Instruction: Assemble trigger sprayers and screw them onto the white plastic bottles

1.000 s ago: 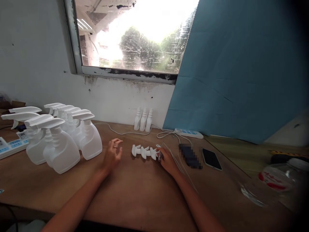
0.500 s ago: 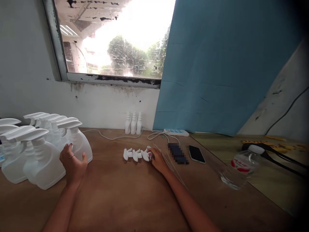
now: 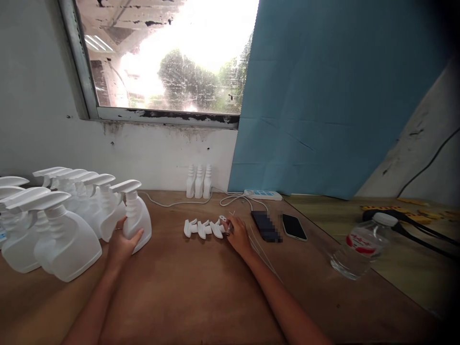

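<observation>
My left hand (image 3: 122,242) is closed around the lower body of a translucent spray bottle (image 3: 138,223) with a white trigger top. This bottle stands slightly apart, at the right end of a row of similar spray bottles (image 3: 74,244). At the middle of the table, three white trigger spray heads (image 3: 204,230) lie side by side. The fingers of my right hand (image 3: 237,235) are bent together at the nozzle end of the rightmost head (image 3: 216,230). A small white part shows above these fingertips, and the fingers partly hide what they grip.
Three small white bottles (image 3: 199,182) stand against the wall. Behind my right hand are white cables and a power strip (image 3: 264,195). Two phones, one dark (image 3: 264,225) and one light-edged (image 3: 294,226), lie to the right, near a water bottle (image 3: 362,244).
My left hand has closed on the end spray bottle and shifted it right, away from the row. My right hand has stayed by the trigger heads, its fingers moving slightly.
</observation>
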`<action>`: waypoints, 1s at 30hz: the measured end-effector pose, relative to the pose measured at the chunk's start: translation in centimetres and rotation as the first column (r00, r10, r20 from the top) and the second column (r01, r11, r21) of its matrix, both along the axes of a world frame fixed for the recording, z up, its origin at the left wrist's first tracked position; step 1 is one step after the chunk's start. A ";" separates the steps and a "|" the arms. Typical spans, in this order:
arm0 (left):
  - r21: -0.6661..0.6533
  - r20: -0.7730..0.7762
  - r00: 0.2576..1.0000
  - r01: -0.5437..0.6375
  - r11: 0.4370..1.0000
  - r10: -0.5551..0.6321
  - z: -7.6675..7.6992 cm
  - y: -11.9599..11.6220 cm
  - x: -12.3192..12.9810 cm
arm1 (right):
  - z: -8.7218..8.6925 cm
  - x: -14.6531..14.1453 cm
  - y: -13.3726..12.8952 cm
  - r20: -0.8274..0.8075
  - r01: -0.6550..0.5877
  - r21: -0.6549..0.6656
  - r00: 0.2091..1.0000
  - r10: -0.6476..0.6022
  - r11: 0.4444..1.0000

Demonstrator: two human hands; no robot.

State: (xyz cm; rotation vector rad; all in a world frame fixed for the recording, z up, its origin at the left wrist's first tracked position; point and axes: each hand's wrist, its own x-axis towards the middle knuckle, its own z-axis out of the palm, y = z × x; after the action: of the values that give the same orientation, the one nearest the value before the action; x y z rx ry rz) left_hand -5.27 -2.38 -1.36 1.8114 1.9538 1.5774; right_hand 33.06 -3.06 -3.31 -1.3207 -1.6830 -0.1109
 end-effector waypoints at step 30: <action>-0.075 -0.808 0.362 0.719 0.691 -0.465 11.9 2.9 9.6 | 6.1 -1.3 -3.9 -0.836 -0.669 -0.123 0.469 0.287 0.733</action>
State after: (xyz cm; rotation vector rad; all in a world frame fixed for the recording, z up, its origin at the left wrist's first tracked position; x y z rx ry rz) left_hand 4.31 0.56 10.50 3.2407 0.8168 0.8593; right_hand 31.75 -6.98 2.77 -0.8756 -1.2427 1.1345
